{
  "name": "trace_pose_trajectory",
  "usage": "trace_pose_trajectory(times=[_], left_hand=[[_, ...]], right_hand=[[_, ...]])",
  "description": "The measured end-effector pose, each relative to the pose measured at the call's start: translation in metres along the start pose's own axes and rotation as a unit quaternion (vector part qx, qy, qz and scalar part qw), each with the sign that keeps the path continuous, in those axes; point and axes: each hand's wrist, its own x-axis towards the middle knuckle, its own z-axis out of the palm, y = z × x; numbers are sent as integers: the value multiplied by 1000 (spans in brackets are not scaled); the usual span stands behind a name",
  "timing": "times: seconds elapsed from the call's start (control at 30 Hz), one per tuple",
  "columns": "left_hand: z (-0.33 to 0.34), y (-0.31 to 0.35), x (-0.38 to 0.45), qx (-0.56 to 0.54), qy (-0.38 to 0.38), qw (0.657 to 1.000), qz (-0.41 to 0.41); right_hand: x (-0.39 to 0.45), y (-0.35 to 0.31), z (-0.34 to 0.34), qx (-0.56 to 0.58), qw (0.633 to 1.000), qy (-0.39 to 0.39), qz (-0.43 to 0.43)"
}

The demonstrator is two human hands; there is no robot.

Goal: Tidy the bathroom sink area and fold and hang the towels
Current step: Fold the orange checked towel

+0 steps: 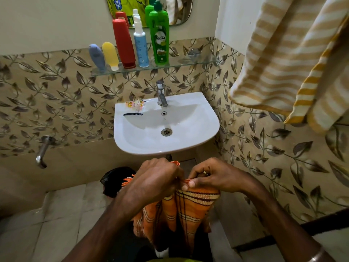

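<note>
Gripping an orange striped towel at its top edge, both hands low and near, just in front of the sink. Left hand curled into a fist round the bunched cloth, orange fringe poking out at its left side. Right hand pinching the same edge between thumb and fingertips, a ring on one finger, a metal bangle on the wrist at the near right corner. Towel hanging down in folds below the hands, dark and cream stripes across the orange. Black plastic bag on the tiled floor just left of the left hand. Farther left, a chrome wall tap jutting from the leaf-patterned tiles. Beyond the hands, a white sink, with small printed sachets and a thin black strip lying on its far left rim, and a chrome faucet at the back. Above, a glass shelf holding a row of bottles: grey-blue tube, yellow tube, red bottle, white spray bottle, green bottle. Mirror on the far wall. Hanging high on the right, a beige-and-white striped towel.
</note>
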Motion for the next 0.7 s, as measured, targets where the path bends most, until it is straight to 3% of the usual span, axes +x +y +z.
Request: trace_pose_trajectory(times=[0.13,0.3,0.47,0.7], left_hand=[[1,-2,-2,-13,9,1000,0],[0,-12,-7,-31,13,999,-23],[-1,-21,-8,-38,44,997,-55],[-1,-21,-7,-38,24,996,-73]], right_hand=[[-6,13,-6,-14,998,-46,50],[-10,22,-12,-45,996,-25,70],[-13,18,-13,-86,995,-5,55],[-9,8,-9,-114,993,15,25]])
